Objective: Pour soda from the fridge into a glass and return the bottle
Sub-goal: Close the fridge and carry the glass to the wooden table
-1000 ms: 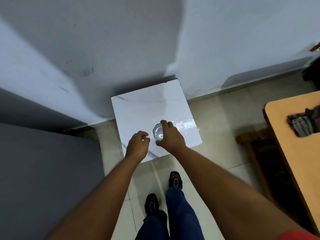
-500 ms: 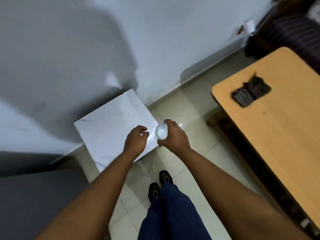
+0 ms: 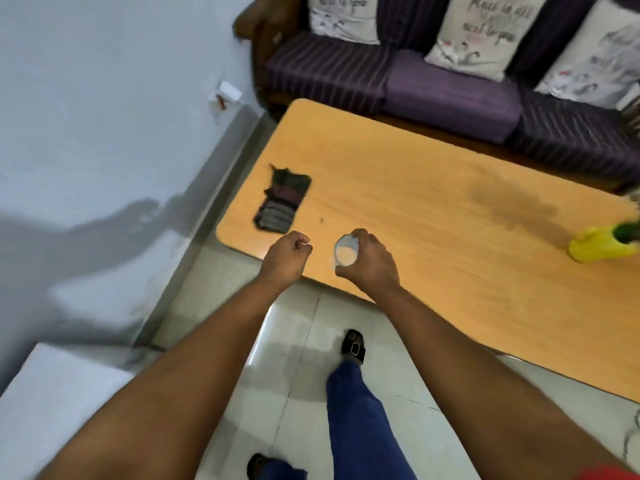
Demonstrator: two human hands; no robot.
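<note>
A clear glass (image 3: 345,252) is held upright in my right hand (image 3: 372,263), above the near left edge of the wooden table (image 3: 433,216). I look down into its open mouth; nothing shows inside. My left hand (image 3: 287,256) hovers beside it as a loose fist, holding nothing. At the far right edge of the table lies a green bottle (image 3: 627,232) partly wrapped in a yellow bag (image 3: 597,249); its label is hidden.
A folded dark striped cloth (image 3: 282,204) lies on the table's left end. A purple sofa (image 3: 450,88) with cushions stands behind the table. A white marble stand (image 3: 52,403) is at lower left by the wall. My feet stand on tiled floor.
I lifted the glass off the white marble stand and turned right; it is now over the wooden table. My left hand came along, still closed.
</note>
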